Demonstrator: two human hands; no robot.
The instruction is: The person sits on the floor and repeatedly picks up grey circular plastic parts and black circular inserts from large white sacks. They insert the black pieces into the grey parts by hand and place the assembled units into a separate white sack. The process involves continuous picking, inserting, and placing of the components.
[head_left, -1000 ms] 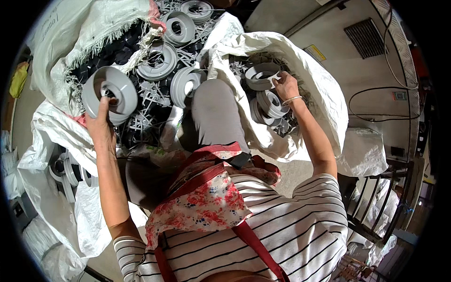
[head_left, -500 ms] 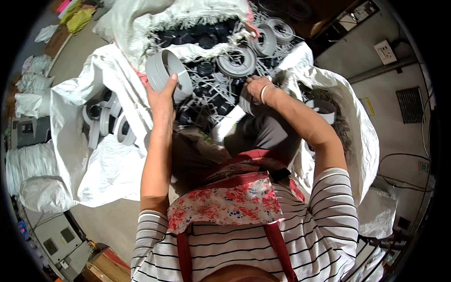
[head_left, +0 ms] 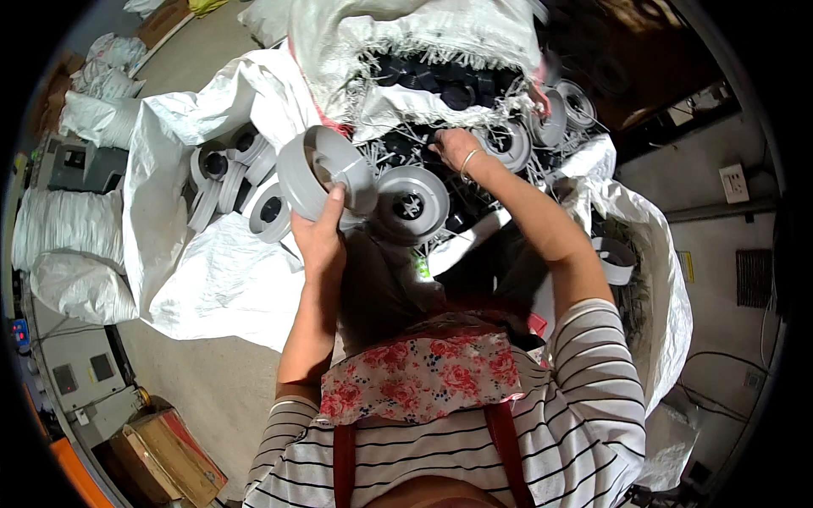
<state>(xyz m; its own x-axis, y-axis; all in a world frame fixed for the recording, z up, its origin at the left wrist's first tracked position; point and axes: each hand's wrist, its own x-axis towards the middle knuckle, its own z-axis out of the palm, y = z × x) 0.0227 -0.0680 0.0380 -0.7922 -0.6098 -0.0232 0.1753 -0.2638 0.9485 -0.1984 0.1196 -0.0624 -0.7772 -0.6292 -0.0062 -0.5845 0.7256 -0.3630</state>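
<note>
My left hand [head_left: 320,233] is closed on a wide grey plastic ring fitting [head_left: 292,178], its thumb on the rim and its open side tilted up. Beside it, a flat round grey fitting [head_left: 434,203] with a black centre and a white star-shaped piece rests on the pile above my lap. My right hand [head_left: 457,151] reaches into the pile, its fingers pinched at a small black plastic part [head_left: 434,144]; the fingertips partly hide it. Around it lie thin grey plastic sticks and more black parts. Another grey round fitting [head_left: 511,146] is just right of that hand.
A white woven sack [head_left: 415,34] spills black parts at the far side. To the left, an open white sack [head_left: 161,288] holds several grey fittings with black centres. Another open sack [head_left: 669,313] stands at the right by the wall. A cardboard box [head_left: 174,453] is at lower left.
My right hand has left a grey fitting near my lap and moved up to the black parts. My left hand still holds the grey ring. The whole view has shifted.
</note>
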